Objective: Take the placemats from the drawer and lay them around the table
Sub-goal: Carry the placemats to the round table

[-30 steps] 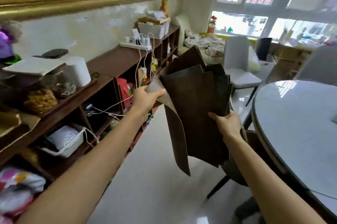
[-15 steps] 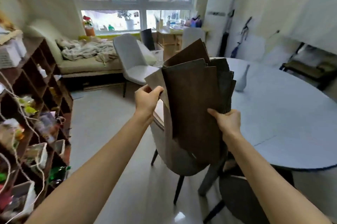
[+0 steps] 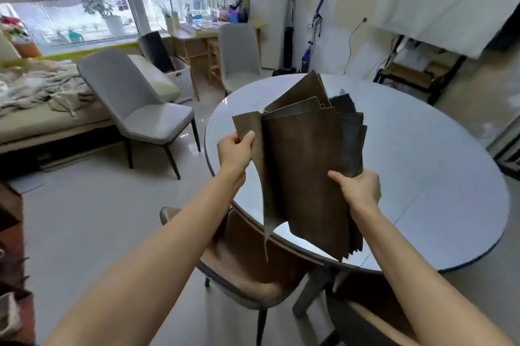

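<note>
Nearest the camera, two bare forearms reach forward, and below them a brown chair [image 3: 247, 269] is tucked against the bench. The left hand [image 3: 235, 150] is pinching the upper corner of one placemat [image 3: 254, 148], thumb on top, grip closed on that single sheet as it peels away to the left and hangs down in a long curl. The right hand [image 3: 358, 189] is clamped on the stack of placemats [image 3: 306, 168], thumb across the front face, fingers wrapped behind, grip closed on the whole bundle. The brown and grey sheets stand fanned and near upright in the air, held over the near edge of the round pale bench [image 3: 422, 165], not touching it. How many sheets are in that fan is hard to say; the edges blur together. Beyond the bench, on the left, a grey chair [image 3: 135, 109] stands apart on the glossy floor, with a sofa [image 3: 42, 117] carrying a crumpled blanket behind it. Another grey chair [image 3: 239, 55] sits at the far side, by a wooden desk [image 3: 197, 41] under the window, and a tall white air conditioner [image 3: 270, 7] is in the corner.
</note>
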